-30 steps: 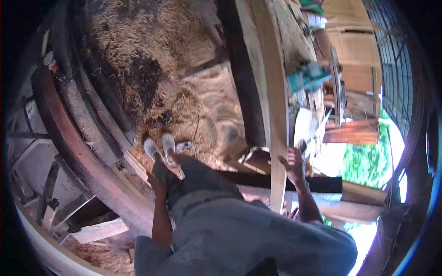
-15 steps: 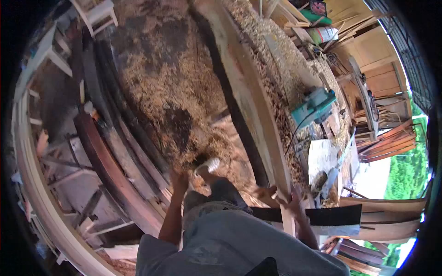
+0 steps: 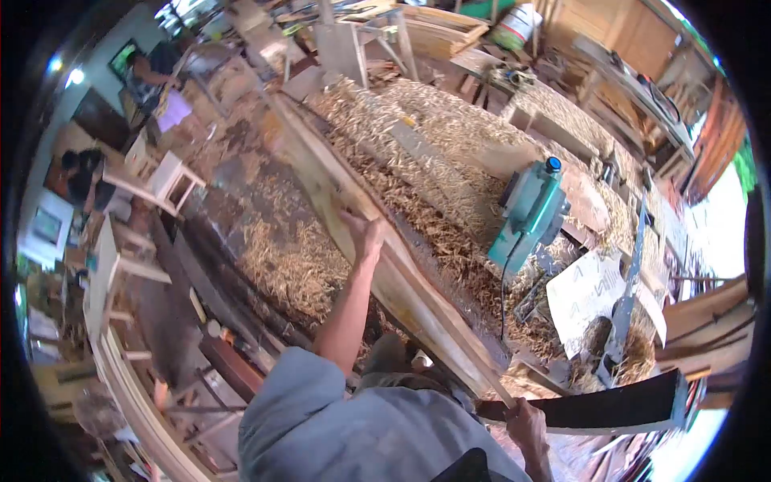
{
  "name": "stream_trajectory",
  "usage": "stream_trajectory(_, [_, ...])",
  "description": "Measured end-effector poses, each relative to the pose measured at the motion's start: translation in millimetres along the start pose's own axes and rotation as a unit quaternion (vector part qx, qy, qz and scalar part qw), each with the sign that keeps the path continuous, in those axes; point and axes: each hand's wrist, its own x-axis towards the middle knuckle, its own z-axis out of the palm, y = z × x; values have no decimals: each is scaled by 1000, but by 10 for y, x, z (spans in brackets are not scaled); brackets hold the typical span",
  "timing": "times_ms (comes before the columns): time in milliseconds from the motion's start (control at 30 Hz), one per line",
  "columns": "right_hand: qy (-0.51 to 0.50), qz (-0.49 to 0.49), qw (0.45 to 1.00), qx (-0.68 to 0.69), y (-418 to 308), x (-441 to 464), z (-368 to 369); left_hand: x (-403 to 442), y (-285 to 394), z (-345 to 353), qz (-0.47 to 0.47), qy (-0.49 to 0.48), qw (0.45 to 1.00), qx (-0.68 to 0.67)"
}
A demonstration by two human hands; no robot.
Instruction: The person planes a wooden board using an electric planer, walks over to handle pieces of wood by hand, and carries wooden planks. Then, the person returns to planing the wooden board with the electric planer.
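A long wooden plank (image 3: 397, 281) runs diagonally from the upper middle of the head view down to my body. My left hand (image 3: 368, 236) grips its edge about midway along, the arm stretched forward. Close to my body, my right hand (image 3: 526, 422) is closed round the near end of the same plank. To the right of the plank, a teal electric planer (image 3: 526, 213) sits on the shaving-covered bench, its cord trailing toward me. Parts of both hands' fingers are hidden by the plank or by the angle.
Wood shavings (image 3: 434, 193) cover the bench. A marked pale sheet (image 3: 585, 297) and a handsaw-like blade (image 3: 622, 321) lie at right. A dark curved board (image 3: 602, 406) stands near my right hand. Unfinished chair frames (image 3: 173, 185) stand at left; two people are in the background.
My left hand has come up from beside my leg onto the plank. My right hand has stayed on its near end. The view has swung, showing more of the room at upper left.
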Motion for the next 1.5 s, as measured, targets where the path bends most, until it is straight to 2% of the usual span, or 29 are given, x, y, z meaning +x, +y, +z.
stream_trajectory(67, [8,32,999,17,-16,22,64,-108,125,61,22,10,1000,5])
stream_trajectory(167, [93,-28,995,29,-37,-13,118,-236,465,248,39,28,999,-12])
stream_trajectory(267, [150,-45,988,-6,-183,133,56,78,680,428,-135,-73,986,-63])
stream_trajectory(300, [150,-50,987,-13,-213,204,-11,183,633,617,-18,-39,999,19])
stream_trajectory(367, [112,-9,993,-33,-380,425,-214,278,697,874,114,-24,993,4])
stream_trajectory(400, [82,41,995,-36,-498,551,-250,389,846,983,138,-56,985,-90])
stream_trajectory(467, [96,13,993,-66,-535,854,-198,914,593,1199,159,15,978,133])
stream_trajectory(533, [116,-20,992,-43,-582,1100,-126,1164,596,1207,126,-32,973,193])
stream_trajectory(567, [105,-28,994,-18,-566,1250,-106,1843,-155,1259,151,-64,982,98])
stream_trajectory(600, [94,-36,995,8,-546,1404,-86,1660,269,1284,90,-45,977,189])
stream_trajectory(633, [84,27,996,6,-664,1511,-116,1950,4,1318,104,-45,976,184])
stream_trajectory(667, [45,-11,998,-34,-468,1657,2,2241,-278,1351,117,-45,976,180])
stream_trajectory(700, [-39,83,996,-10,-662,1782,-145,2521,-555,1379,131,-46,975,176])
stream_trajectory(733, [-11,40,999,-25,-709,1819,-196,2553,-497,1377,108,-56,977,174])
stream_trajectory(800, [33,55,997,-37,-613,1905,-35,2542,-412,1337,81,-87,983,143])
stream_trajectory(833, [52,24,998,-35,-536,1937,84,2476,-357,1304,74,-107,985,115])
stream_trajectory(867, [70,-10,997,-33,-457,1934,196,2399,-313,1272,127,-67,972,188])
stream_trajectory(933, [67,21,997,-20,-567,1818,132,2290,-152,1219,179,-35,948,261])
stream_trajectory(967, [103,11,995,14,-626,1748,83,2245,-67,1200,124,-59,958,250])
stream_trajectory(1000, [139,2,989,46,-669,1683,32,2318,-145,1203,122,-61,954,265])
stream_trajectory(1067, [126,7,991,50,-669,1584,-20,2476,-316,1207,117,-65,946,296])
stream_trajectory(1167, [170,6,985,42,-547,1382,93,2126,27,1191,89,-56,891,442])
stream_trajectory(1200, [123,55,990,51,-442,1297,100,1903,86,1160,216,-85,857,460])
stream_trajectory(1267, [133,103,985,24,-278,995,56,1244,390,1102,353,-209,803,431])
stream_trajectory(1300, [114,173,978,29,-208,842,61,762,592,1073,362,-303,790,392])
stream_trajectory(1333, [121,205,971,18,-105,687,74,322,659,1047,321,-445,802,238])
stream_trajectory(1400, [161,192,967,-46,84,443,108,-322,773,971,375,-610,648,261])
stream_trajectory(1467, [147,192,967,-82,448,379,291,-718,864,998,489,-660,492,289])
stream_trajectory(1500, [129,189,967,-111,612,341,375,-783,773,1028,474,-670,476,315])
